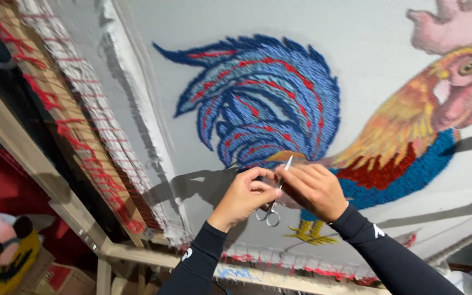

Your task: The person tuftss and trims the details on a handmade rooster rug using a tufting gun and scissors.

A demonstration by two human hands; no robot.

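Note:
A tufted rooster picture fills a stretched grey cloth [367, 33]: a blue and red tail [258, 93], an orange neck and a pink comb. Both hands meet just below the tail. My right hand [315, 188] holds small metal scissors [277, 196], blades pointing up at the tail's lower edge and finger rings hanging below. My left hand [247, 194] pinches at the yarn beside the blades, fingers closed and touching the right hand. Both arms wear black sleeves.
The cloth is stretched on a wooden frame [55, 180] with red yarn and white cloth edging along its left and bottom sides. A pink, black and yellow tufted piece [1, 251] lies at the lower left near a red box [55, 276].

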